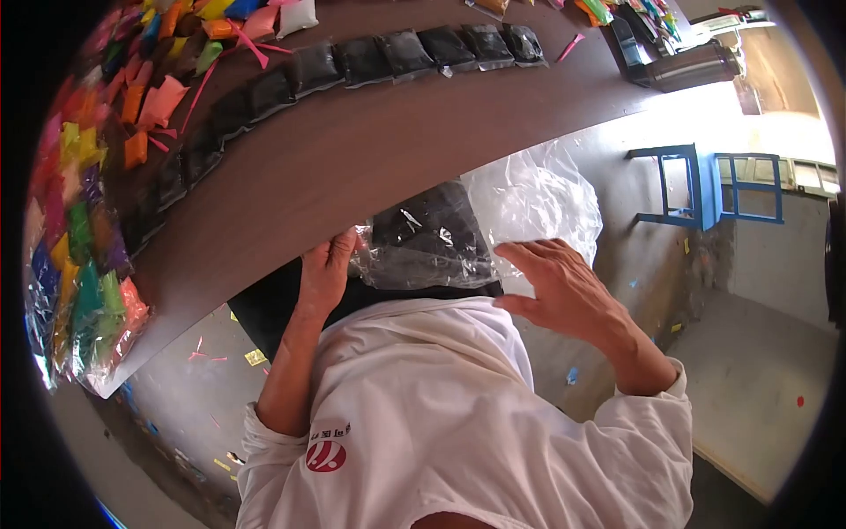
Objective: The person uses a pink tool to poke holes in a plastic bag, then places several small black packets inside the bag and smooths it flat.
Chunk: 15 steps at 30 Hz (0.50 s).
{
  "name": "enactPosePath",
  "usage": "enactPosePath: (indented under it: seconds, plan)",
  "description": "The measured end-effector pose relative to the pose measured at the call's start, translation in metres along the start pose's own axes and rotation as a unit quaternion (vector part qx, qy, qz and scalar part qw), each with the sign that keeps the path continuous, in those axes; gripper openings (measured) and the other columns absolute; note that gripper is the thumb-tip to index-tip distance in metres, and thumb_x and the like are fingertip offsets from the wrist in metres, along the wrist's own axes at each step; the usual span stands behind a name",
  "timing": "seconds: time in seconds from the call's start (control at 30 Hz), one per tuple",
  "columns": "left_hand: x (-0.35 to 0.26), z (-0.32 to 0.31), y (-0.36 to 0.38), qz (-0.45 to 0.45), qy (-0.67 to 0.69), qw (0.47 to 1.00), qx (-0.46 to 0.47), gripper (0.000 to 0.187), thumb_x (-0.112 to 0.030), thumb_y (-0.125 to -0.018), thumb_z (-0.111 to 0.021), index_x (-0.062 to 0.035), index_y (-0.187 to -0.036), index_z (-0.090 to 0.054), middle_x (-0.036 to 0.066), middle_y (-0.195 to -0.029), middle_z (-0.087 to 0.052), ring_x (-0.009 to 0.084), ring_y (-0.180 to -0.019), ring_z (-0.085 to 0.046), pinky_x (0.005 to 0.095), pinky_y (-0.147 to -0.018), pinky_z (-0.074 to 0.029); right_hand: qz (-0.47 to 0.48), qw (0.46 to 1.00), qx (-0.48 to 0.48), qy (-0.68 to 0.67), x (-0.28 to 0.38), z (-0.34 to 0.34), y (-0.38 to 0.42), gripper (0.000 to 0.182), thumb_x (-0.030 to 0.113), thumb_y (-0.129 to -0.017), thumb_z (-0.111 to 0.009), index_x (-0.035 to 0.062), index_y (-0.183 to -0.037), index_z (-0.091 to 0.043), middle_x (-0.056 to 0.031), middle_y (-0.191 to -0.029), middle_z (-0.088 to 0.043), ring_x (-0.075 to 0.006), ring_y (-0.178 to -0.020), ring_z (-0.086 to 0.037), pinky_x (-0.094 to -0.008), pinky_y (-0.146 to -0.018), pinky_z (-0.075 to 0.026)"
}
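Observation:
A large clear plastic bag point(538, 198) lies across my lap below the table edge, with the dark cloth of the lap showing through its left part. My left hand point(326, 269) pinches the bag's left edge between thumb and fingers. At the right side of the bag is my right hand point(568, 286), fingers stretched out and thumb apart, its fingertips right at the plastic. On the table, a curved row of small black packets point(361, 60) runs beyond the hands.
Piles of small colourful packets point(79, 220) cover the table's left end, with pink ribbons point(249, 46) among them. A dark metal flask point(692, 69) lies at the table's far right. A blue stool point(701, 187) stands on the floor to the right, where scraps are scattered.

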<state>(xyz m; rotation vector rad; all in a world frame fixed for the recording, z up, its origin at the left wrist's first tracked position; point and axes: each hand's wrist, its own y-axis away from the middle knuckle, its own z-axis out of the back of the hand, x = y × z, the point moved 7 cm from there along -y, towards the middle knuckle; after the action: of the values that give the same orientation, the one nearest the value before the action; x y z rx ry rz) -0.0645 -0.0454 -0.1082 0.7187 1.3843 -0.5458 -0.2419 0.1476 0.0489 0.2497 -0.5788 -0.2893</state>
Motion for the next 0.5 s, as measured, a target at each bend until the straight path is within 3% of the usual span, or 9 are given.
enactPosePath:
  seconds: [0.1,0.2,0.3,0.4,0.5]
  plan:
    - [-0.012,-0.007,-0.001,-0.013,0.008,1.000,0.013,0.021,-0.017,-0.104,-0.050,0.0000,-0.101,-0.063,0.004,-0.084,-0.063,0.0138,-0.084,-0.064,0.0302,-0.078,-0.055,0.048,0.997,0.003,-0.059,0.009,-0.019,-0.032,0.052,0.024,-0.079,-0.077,-0.0025,-0.119,-0.056,-0.0181,-0.100,-0.067,-0.0350,-0.099,-0.062,-0.0443,-0.090,-0.047]
    - [-0.016,-0.008,-0.001,-0.021,0.002,0.999,0.027,0.022,-0.018,-0.104,-0.050,0.0000,-0.103,-0.064,0.004,-0.086,-0.064,0.0120,-0.081,-0.062,0.0288,-0.076,-0.053,0.062,0.994,-0.031,-0.081,0.019,-0.048,-0.060,0.039,0.020,-0.080,-0.075,-0.0014,-0.109,-0.060,-0.0167,-0.098,-0.067,-0.0369,-0.094,-0.064,-0.0465,-0.086,-0.049]
    - [-0.019,-0.004,0.003,-0.011,-0.031,0.999,0.030,0.024,-0.019,-0.104,-0.052,0.0000,-0.097,-0.064,0.003,-0.084,-0.064,0.0107,-0.078,-0.060,0.0271,-0.073,-0.050,0.053,0.987,0.117,-0.096,0.035,-0.068,-0.073,0.021,0.013,-0.079,-0.070,0.0006,-0.093,-0.062,-0.0146,-0.090,-0.066,-0.0367,-0.083,-0.065,-0.0458,-0.077,-0.052]
    - [-0.023,-0.009,0.008,-0.006,-0.015,0.999,0.047,0.022,-0.020,-0.103,-0.055,-0.0008,-0.094,-0.061,0.001,-0.078,-0.057,0.0081,-0.074,-0.053,0.0264,-0.066,-0.045,0.167,0.983,-0.001,-0.076,0.051,-0.085,-0.071,0.009,0.007,-0.076,-0.065,0.0027,-0.080,-0.058,-0.0125,-0.081,-0.063,-0.0352,-0.075,-0.065,-0.0450,-0.067,-0.054]
    - [-0.022,-0.010,0.005,-0.017,-0.011,0.998,0.057,0.025,-0.021,-0.101,-0.059,-0.0015,-0.086,-0.057,-0.001,-0.071,-0.051,0.0070,-0.066,-0.046,0.0260,-0.059,-0.040,0.181,0.983,-0.004,-0.040,0.069,-0.101,-0.071,0.014,0.006,-0.077,-0.061,0.0020,-0.088,-0.054,-0.0156,-0.095,-0.061,-0.0328,-0.084,-0.066,-0.0442,-0.069,-0.055]
